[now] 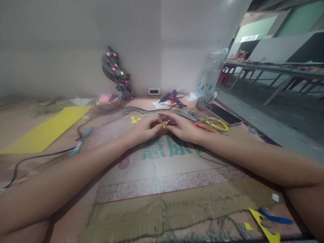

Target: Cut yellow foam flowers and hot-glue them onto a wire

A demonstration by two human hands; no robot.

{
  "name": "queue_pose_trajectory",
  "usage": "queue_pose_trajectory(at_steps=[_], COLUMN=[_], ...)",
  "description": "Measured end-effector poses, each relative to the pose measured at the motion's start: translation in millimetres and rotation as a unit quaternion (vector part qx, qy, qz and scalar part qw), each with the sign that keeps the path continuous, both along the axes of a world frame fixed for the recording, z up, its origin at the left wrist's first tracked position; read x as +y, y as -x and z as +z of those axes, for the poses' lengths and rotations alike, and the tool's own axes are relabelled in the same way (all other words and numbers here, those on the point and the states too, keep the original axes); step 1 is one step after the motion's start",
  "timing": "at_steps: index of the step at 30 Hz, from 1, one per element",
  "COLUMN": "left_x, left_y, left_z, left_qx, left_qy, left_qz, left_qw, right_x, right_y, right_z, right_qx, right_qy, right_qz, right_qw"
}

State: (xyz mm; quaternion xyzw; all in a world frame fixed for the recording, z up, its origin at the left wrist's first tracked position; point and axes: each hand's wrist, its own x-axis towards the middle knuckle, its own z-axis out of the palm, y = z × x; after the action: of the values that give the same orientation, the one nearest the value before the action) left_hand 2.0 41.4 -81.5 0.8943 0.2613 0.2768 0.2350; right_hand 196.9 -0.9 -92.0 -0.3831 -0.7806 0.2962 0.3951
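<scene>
In the middle of the head view, my left hand (pixel 148 129) and my right hand (pixel 183 128) meet fingertip to fingertip above a printed cardboard sheet (pixel 129 189). Pinched between them is a small yellow piece (pixel 164 125), mostly hidden by the fingers, so its exact shape does not show. Both hands are closed on it. Just left of and beyond my left hand lie several yellow flower-like cut-outs (pixel 136 120). Scissors with orange and yellow handles (pixel 219 125) rest close to my right hand.
A purple glue gun (pixel 172 98) stands at the back beside a small digital clock (pixel 154 91). Yellow sheet (pixel 50 130) and a blue pen-like tool (pixel 81 141) lie left. A phone (pixel 224 114), grey yarn (pixel 204 101) and a clear jug (pixel 209 74) are right; blue tweezers (pixel 275 217) lie front right.
</scene>
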Motion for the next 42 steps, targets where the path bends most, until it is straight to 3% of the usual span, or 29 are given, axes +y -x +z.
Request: queue_pose_trajectory(at_steps=[3, 10, 17, 23, 32, 42], left_x=[-2, -2, 3, -2, -4, -2], left_y=[0, -1, 1, 1, 0, -1], left_z=[2.0, 0.9, -0.5, 1.1, 2.1, 4.3], left_qx=[-0.005, -0.014, -0.033, -0.035, -0.011, -0.035], left_qy=[0.015, 0.035, -0.004, -0.030, -0.061, 0.018], left_qz=[0.001, 0.058, 0.110, 0.093, 0.072, 0.068], left_qw=[1.000, 0.998, 0.993, 0.995, 0.996, 0.997], right_x=[0, -1, -6, -7, -4, -6], right_y=[0, -2, 0, 2, 2, 3], right_z=[0.7, 8.6, 8.6, 11.1, 10.6, 10.8], right_qx=[-0.015, -0.058, -0.075, -0.055, -0.116, -0.101], right_qy=[0.013, -0.068, -0.094, -0.020, -0.048, -0.034], right_qz=[-0.022, -0.143, -0.114, -0.116, -0.153, -0.137], right_qw=[1.000, 0.986, 0.986, 0.991, 0.980, 0.985])
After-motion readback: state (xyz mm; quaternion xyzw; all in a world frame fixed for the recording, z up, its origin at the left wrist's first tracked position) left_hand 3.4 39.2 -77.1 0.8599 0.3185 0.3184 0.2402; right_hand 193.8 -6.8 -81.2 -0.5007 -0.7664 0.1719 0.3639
